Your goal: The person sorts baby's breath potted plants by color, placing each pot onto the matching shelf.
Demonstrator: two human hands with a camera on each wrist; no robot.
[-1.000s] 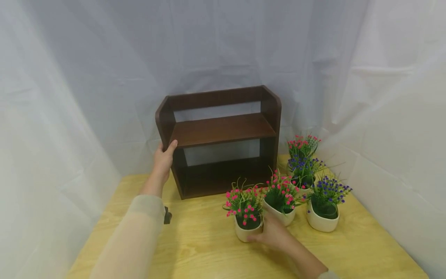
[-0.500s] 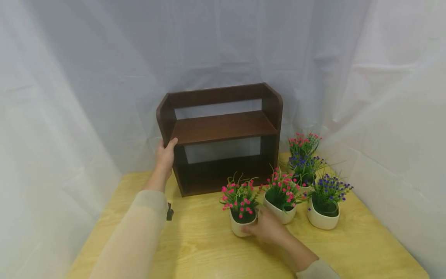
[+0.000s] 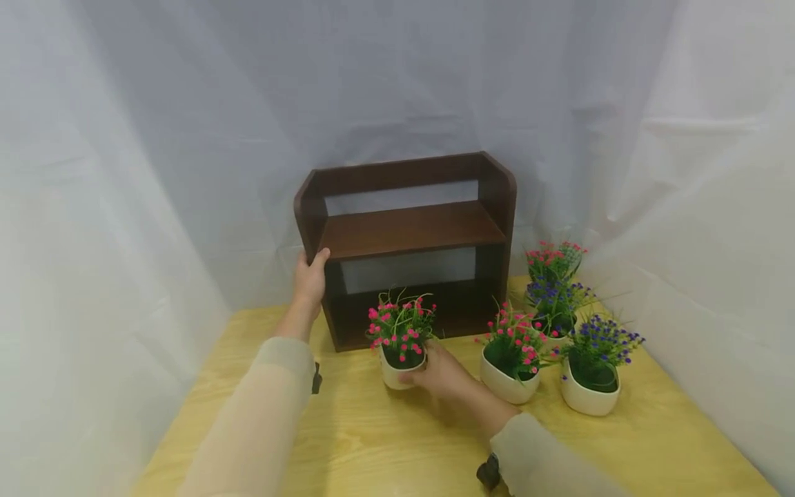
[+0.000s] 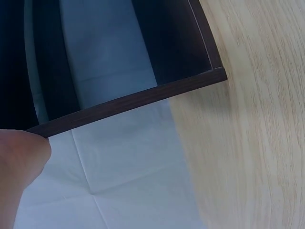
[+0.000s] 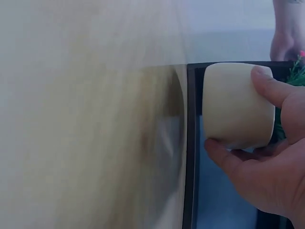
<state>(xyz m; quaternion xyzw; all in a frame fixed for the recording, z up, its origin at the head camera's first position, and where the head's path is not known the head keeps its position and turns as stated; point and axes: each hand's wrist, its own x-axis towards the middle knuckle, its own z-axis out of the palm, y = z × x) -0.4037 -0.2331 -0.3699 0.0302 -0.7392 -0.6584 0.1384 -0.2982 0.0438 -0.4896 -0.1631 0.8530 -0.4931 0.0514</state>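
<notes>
A dark brown two-tier wooden shelf (image 3: 415, 230) stands at the back of the table. My left hand (image 3: 309, 279) grips its left side panel, thumb on the front edge near the upper board; the left wrist view shows the thumb (image 4: 24, 152) at that dark edge. In my right hand (image 3: 442, 373) is a white flowerpot (image 3: 397, 373) with pink artificial flowers, held in front of the shelf's lower left part. The right wrist view shows the pot (image 5: 238, 105) pinched between thumb and fingers, its greenery partly hidden behind the hand.
To the right stand more white pots: one with pink flowers (image 3: 511, 376), one with purple flowers (image 3: 591, 390), another purple one (image 3: 555, 324) and a pink one (image 3: 553, 259) behind. White sheeting (image 3: 397, 76) surrounds the wooden table (image 3: 373, 449).
My right hand has lifted the pink-flowered pot and carried it left and forward, away from the other pots toward the shelf. The left hand has kept its grip on the shelf.
</notes>
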